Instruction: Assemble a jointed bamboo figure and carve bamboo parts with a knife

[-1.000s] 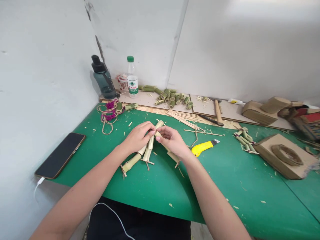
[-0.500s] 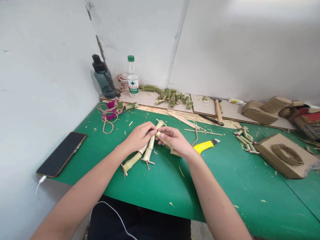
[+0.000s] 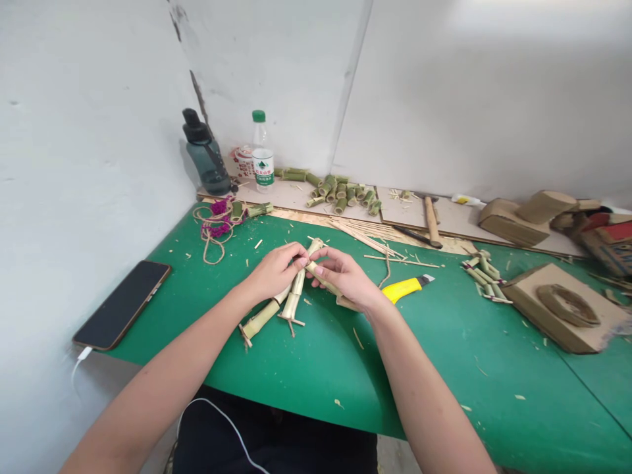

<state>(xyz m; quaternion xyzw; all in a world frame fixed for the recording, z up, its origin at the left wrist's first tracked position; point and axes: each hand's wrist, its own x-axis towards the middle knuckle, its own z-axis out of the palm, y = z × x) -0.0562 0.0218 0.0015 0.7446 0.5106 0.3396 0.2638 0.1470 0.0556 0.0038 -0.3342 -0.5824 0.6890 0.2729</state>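
Note:
On the green mat (image 3: 316, 368) lies a jointed figure of pale bamboo tubes (image 3: 295, 296), its limbs splayed toward me. My left hand (image 3: 274, 271) pinches the figure's upper tubes near its top end. My right hand (image 3: 345, 276) grips one bamboo limb (image 3: 320, 279) that runs under its palm, fingertips meeting those of the left hand. Both hands rest low on the mat.
A yellow utility knife (image 3: 402, 288) lies just right of my right hand. Thin bamboo sticks (image 3: 365, 236), a hammer (image 3: 430, 220), cut bamboo pieces (image 3: 340, 191), two bottles (image 3: 232, 155), twine with purple yarn (image 3: 214, 227), a charging phone (image 3: 121, 304), another bamboo figure (image 3: 484, 276) and cardboard pieces (image 3: 563, 306) surround them.
My right hand has drawn the bamboo limb it holds up under its palm, so the limb's lower end no longer sticks out on the mat. The left hand has barely moved.

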